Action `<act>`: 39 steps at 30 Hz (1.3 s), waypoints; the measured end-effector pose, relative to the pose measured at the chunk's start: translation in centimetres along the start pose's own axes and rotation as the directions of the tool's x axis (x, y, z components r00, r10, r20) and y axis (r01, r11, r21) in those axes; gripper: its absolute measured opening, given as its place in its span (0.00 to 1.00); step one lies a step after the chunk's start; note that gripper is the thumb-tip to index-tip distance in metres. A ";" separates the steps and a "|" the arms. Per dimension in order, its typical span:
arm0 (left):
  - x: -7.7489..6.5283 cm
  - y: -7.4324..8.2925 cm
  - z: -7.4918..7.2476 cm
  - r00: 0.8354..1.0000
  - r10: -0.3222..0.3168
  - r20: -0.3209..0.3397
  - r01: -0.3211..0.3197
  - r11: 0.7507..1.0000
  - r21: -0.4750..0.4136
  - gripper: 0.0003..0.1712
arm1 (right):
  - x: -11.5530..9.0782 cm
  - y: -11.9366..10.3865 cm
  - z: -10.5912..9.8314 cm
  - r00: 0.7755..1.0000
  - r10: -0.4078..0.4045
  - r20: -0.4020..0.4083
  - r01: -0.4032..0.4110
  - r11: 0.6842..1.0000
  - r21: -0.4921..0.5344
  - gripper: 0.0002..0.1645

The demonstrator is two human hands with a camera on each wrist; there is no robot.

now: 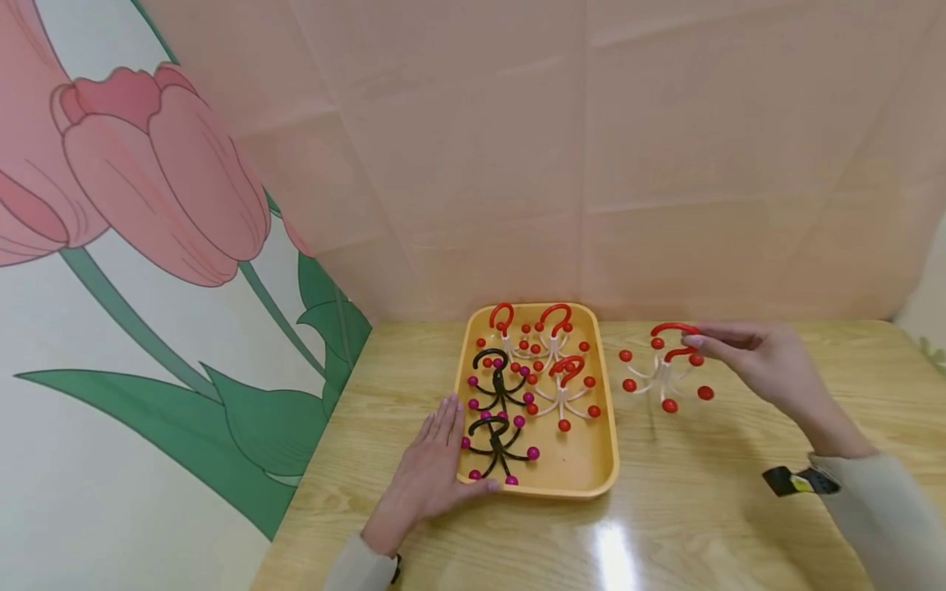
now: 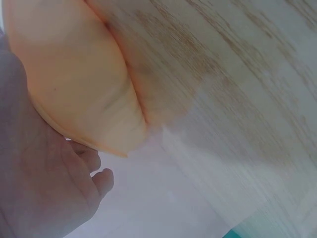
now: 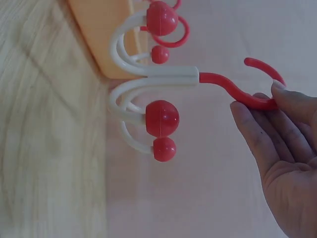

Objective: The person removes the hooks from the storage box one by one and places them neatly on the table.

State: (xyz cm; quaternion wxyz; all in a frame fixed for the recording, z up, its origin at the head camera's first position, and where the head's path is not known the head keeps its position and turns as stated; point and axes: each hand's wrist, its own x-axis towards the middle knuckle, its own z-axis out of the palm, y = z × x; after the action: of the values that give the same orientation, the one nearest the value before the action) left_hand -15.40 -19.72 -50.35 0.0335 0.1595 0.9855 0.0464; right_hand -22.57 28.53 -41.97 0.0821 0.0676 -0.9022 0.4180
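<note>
My right hand pinches the red hook of a white multi-arm hook hanger between thumb and fingers. Red balls tip its curved arms, which spread out below the stem. The hanger is upright over the table, just right of a yellow tray. Along the tray's left wall lies my left hand, fingers extended and thumb at the front rim. Inside the tray stand several more hangers: a black one with magenta balls at the front left, another black one behind it, and white ones with red hooks.
The tray rests on a light wood table. A pinkish cloth hangs behind the table's back edge. At the left rises a wall with large painted tulips.
</note>
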 end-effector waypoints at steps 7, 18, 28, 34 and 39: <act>-0.1 0.0 0.0 1.000 0.007 0.002 -0.007 1.000 -0.010 0.77 | 1.6 1.7 0.5 0.997 0.066 0.040 -0.066 0.998 0.018 0.29; 0.0 -0.1 0.2 1.000 0.003 -0.010 -0.003 1.000 -0.015 0.76 | 4.8 4.3 2.0 0.989 0.129 0.074 -0.133 0.990 0.052 0.37; 0.2 0.0 0.2 1.000 0.001 -0.001 -0.001 1.000 -0.026 0.76 | 7.1 5.9 2.8 0.989 0.133 0.067 -0.139 0.986 0.097 0.39; 0.2 -0.1 0.3 1.000 0.005 -0.001 -0.005 1.000 -0.024 0.76 | 7.7 6.0 3.1 0.990 0.127 0.058 -0.131 0.987 0.089 0.37; 0.1 -0.1 0.4 1.000 0.003 0.000 -0.003 1.000 -0.027 0.76 | 7.9 6.2 3.4 0.991 0.126 0.037 -0.129 0.986 0.103 0.39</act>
State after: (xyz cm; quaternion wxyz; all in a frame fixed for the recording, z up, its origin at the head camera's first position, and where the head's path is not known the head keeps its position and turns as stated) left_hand -15.51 -19.80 -50.74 0.0358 0.1605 0.9846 0.0600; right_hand -31.78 29.49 -47.09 0.0377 0.0205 -0.8826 0.4681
